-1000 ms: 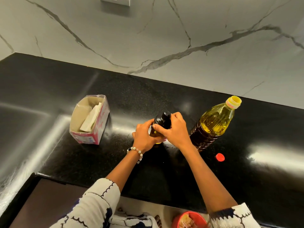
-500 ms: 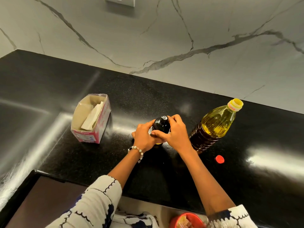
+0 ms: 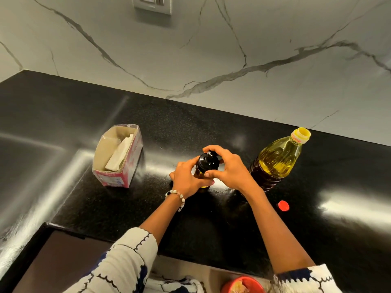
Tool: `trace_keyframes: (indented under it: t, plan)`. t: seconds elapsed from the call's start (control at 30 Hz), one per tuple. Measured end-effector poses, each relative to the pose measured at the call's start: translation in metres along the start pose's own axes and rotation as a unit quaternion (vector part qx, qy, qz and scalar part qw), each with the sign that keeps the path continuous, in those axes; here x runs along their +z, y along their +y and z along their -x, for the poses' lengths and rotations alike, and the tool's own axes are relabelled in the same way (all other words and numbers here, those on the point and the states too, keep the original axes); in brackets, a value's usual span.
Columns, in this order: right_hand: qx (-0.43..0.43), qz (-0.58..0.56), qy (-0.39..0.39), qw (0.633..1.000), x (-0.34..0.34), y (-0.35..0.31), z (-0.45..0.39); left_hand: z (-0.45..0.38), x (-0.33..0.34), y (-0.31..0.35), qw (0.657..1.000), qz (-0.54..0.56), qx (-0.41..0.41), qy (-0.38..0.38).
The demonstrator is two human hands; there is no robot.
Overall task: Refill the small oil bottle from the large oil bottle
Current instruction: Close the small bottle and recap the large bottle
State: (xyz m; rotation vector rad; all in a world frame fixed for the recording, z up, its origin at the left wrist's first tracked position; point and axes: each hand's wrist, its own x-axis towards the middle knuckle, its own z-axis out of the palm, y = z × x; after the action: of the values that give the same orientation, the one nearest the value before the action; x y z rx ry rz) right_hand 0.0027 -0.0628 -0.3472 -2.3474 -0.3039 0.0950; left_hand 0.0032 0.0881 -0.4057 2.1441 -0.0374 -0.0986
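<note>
Small oil bottle (image 3: pixel 203 168) is standing upright on the black countertop (image 3: pixel 211 132), dark glass with a black pump top (image 3: pixel 208 160), sandwiched between both hands. Left hand (image 3: pixel 188 178) has its fingers wrapped round the bottle's body, thumb side toward the cap, so it's properly gripping it. Right hand (image 3: pixel 229 169) arches over the top, fingertips curled down onto the pump cap from behind and the thumb pinching in at the front, right under the cap's shoulder. Can't tell if the cap is loose or tight from here.

Large oil bottle (image 3: pixel 277 160) sits just past the right hand's knuckles, close to the back of that hand, upright, yellow neck open, oil filling the clear upper part with a dark label band below. Its red cap (image 3: pixel 283 205) lies flat on the counter off to the outer side of the right wrist, apart from everything.

Out past the left hand's fingers there's an open carton (image 3: pixel 117 157) with folded white paper inside, well apart from the bottles. Beaded bracelet (image 3: pixel 177 196) on the left wrist.
</note>
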Motion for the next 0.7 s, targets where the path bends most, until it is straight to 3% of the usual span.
trace_keyframes:
  t: [0.1, 0.5, 0.6, 0.7]
  plan:
    - [0.008, 0.008, 0.007, 1.000, 0.000, 0.000, -0.002, -0.001, 0.001, 0.000, 1.000, 0.000, 0.001, 0.001]
    - [-0.028, 0.051, -0.122, 0.991, -0.018, -0.010, -0.012, -0.002, -0.001, 0.002, 1.000, -0.017, 0.000, -0.002]
    - [-0.042, 0.083, -0.105, 0.990, -0.016, -0.009, -0.013, -0.003, -0.002, 0.001, 1.000, -0.018, -0.002, 0.000]
    - [-0.041, 0.119, -0.040, 0.991, -0.006, -0.004, -0.010, -0.001, -0.002, 0.002, 1.000, -0.013, -0.004, 0.001]
